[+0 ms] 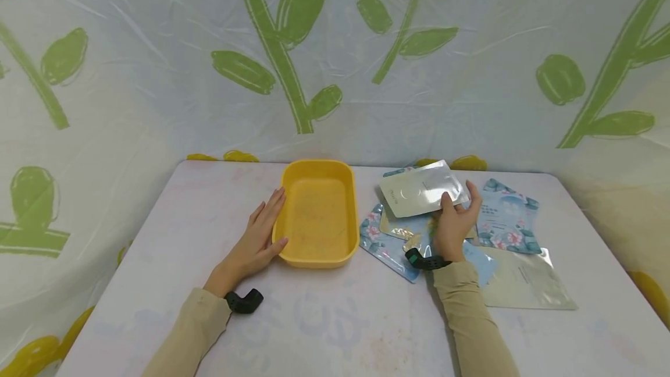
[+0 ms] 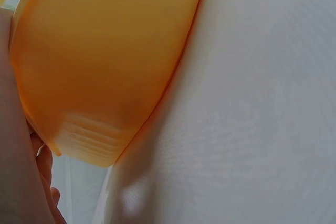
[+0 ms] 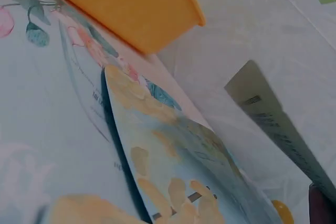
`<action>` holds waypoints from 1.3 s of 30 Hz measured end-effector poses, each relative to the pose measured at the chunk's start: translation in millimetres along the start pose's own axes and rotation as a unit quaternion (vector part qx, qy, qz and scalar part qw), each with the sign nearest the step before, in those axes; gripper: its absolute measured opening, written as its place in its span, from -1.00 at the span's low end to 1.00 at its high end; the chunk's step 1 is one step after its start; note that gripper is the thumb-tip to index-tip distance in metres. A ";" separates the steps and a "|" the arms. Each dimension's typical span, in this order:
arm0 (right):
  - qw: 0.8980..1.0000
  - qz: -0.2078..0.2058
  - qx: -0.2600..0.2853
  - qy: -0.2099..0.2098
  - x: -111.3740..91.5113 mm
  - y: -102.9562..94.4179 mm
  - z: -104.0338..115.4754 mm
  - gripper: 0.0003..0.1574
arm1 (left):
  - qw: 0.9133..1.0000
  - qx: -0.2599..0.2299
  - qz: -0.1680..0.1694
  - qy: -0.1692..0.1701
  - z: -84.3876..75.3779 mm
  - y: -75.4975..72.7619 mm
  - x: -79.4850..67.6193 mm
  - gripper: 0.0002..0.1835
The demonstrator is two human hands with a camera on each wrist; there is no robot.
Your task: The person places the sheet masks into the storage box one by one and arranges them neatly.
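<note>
My right hand pinches a silver sheet mask packet near its right end, thumb on top, tilted above the other packets. In the right wrist view that silver packet rises at the right, seen at a slant. Under the hand lie several overlapping packets, among them a blue floral one and one with yellow patterning. With its fingers extended, my left hand rests against the left side of a yellow plastic tub. No packets lie inside the tub.
To the right of my right hand is another blue floral packet, overlapping a larger silver packet. The white table ends at the back against a hanging cloth printed with green leaves and yellow flowers.
</note>
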State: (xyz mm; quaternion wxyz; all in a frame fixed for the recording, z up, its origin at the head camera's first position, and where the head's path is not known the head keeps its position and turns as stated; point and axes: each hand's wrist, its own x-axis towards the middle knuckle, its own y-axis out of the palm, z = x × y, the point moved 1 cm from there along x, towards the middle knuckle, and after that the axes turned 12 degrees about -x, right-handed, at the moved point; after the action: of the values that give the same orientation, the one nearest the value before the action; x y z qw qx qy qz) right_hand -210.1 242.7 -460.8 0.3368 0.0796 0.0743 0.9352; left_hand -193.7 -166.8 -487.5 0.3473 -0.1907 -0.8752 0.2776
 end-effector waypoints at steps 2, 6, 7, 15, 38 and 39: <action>1.000 -0.002 0.026 -0.013 -0.4 0.3 1.4 -0.48 | 1.000 0.000 -0.001 0.002 -0.4 0.3 0.6 -0.05; 0.996 0.007 0.090 -0.013 4.0 2.1 -3.9 -0.61 | 1.000 0.002 -0.002 0.002 -0.7 0.9 1.2 -0.05; 0.994 0.014 0.107 -0.007 5.2 2.7 -5.9 -0.61 | 1.000 0.001 -0.003 0.002 -0.8 1.0 1.1 -0.05; 0.975 0.126 0.165 0.080 6.5 7.2 -5.9 -0.33 | 1.000 -0.003 0.002 -0.002 -1.8 0.3 1.6 -0.05; 0.834 0.425 0.333 0.115 -7.5 21.9 2.3 -0.52 | 1.000 -0.014 -0.001 -0.002 -2.4 -0.2 1.6 -0.07; 0.822 0.435 0.347 0.121 -8.0 22.8 3.8 -0.55 | 1.000 -0.015 -0.001 -0.001 -2.6 -0.3 2.0 -0.07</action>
State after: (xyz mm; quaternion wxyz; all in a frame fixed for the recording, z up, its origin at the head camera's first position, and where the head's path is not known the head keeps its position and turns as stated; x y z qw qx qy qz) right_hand -217.3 220.5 -453.4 -0.1672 0.1012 0.3921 0.8989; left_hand -193.2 -165.1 -484.7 0.3437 -0.1945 -0.8800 0.2640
